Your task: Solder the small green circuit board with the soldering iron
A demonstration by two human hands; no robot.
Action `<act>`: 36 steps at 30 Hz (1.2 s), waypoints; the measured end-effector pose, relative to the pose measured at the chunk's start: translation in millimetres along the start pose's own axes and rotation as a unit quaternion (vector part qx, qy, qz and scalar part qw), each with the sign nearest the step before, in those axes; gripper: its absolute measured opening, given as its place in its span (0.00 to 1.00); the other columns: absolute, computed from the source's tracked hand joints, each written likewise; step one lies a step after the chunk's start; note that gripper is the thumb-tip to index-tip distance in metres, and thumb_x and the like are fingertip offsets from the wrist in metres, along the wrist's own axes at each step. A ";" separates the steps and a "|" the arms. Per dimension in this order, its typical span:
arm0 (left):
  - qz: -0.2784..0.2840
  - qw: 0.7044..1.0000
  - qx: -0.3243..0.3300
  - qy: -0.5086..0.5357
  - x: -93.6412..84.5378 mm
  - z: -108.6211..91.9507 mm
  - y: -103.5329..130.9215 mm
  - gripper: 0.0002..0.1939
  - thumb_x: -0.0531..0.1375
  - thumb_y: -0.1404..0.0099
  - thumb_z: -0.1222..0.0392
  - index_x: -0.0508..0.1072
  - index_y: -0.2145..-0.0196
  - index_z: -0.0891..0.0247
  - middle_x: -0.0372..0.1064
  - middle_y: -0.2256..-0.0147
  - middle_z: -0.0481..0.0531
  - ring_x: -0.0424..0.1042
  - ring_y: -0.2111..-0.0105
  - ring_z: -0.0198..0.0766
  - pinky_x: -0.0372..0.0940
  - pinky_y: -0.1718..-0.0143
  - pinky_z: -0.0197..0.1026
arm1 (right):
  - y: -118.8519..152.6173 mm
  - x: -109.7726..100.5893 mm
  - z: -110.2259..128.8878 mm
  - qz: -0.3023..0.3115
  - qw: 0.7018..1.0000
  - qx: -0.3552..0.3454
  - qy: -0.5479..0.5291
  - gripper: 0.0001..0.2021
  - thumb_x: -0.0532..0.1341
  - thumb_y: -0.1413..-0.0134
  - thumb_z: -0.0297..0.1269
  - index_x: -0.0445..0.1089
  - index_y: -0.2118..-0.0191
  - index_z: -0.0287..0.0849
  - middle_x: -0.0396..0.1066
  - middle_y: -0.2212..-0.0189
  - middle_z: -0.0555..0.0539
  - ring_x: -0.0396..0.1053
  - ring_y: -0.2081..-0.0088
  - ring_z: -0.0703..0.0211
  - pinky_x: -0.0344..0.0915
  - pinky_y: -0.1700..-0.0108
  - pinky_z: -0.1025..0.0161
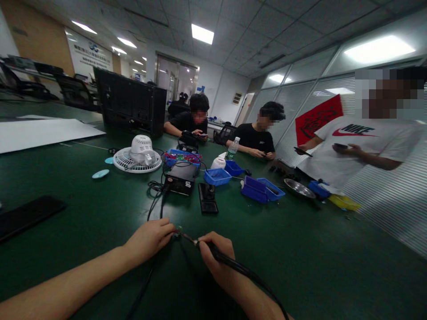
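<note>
Black soldering iron (pixel 230 261): the right hand (pixel 220 254) is pinching it, its long axis pointing away and leftward to the small circuit board (pixel 179 232), where the left hand (pixel 150 238), nearer, is apparently pinching red wires (pixel 175 231) above the desk (pixel 327 266).

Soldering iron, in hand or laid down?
In hand: the right hand grips the soldering iron, its metal tip toward the left hand.

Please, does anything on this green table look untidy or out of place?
Slightly: the black cable lies in a loose tangle beside the black box, which looks untidy. I can make out no spill or damage.
</note>
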State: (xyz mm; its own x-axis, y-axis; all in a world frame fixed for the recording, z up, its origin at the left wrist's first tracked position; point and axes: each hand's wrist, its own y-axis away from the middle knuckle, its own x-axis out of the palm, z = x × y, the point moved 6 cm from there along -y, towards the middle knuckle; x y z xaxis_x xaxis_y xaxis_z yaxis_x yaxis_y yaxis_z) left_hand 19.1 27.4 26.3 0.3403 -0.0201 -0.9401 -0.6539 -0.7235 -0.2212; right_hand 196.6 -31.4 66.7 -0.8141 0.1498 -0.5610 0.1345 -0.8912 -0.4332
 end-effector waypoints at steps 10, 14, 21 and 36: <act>-0.003 1.000 0.002 -0.001 0.9 0.7 -0.4 0.10 0.50 0.31 0.62 0.71 0.64 0.61 0.66 0.68 0.48 0.68 0.70 0.35 0.60 0.69 0.35 | -1.4 -0.2 1.6 -0.005 1.000 0.002 -0.008 0.08 0.58 0.47 0.31 0.72 0.74 0.39 0.73 0.77 0.48 0.71 0.74 0.61 0.64 0.68 0.67; -0.003 1.000 0.000 0.004 2.1 1.5 -0.3 0.10 0.50 0.31 0.62 0.71 0.65 0.61 0.66 0.68 0.48 0.68 0.70 0.35 0.60 0.69 0.35 | -1.5 -0.8 3.3 0.000 1.000 0.004 -0.015 0.08 0.58 0.47 0.31 0.72 0.74 0.39 0.73 0.77 0.47 0.71 0.74 0.60 0.64 0.68 0.67; 0.001 1.000 -0.009 0.017 3.5 3.4 1.0 0.10 0.50 0.31 0.60 0.70 0.64 0.61 0.66 0.67 0.49 0.69 0.69 0.36 0.61 0.68 0.36 | -1.2 -2.0 2.8 -0.003 1.000 0.002 -0.011 0.07 0.59 0.48 0.31 0.73 0.73 0.40 0.74 0.76 0.48 0.72 0.73 0.61 0.64 0.67 0.67; 0.010 1.000 -0.005 0.002 5.4 3.7 0.4 0.10 0.50 0.31 0.62 0.71 0.64 0.60 0.66 0.68 0.48 0.69 0.69 0.35 0.60 0.69 0.35 | -2.1 -8.4 3.3 -0.014 1.000 0.004 -0.008 0.09 0.58 0.46 0.32 0.74 0.73 0.39 0.75 0.75 0.47 0.74 0.72 0.59 0.66 0.66 0.67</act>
State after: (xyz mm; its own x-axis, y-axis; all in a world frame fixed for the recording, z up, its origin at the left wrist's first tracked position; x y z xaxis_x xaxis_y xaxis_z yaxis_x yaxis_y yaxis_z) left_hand 18.2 29.7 20.2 0.3306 -0.0372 -0.9430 -0.6531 -0.7304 -0.2002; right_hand 201.2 -32.2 74.6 -0.8268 0.1681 -0.5368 0.1072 -0.8897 -0.4437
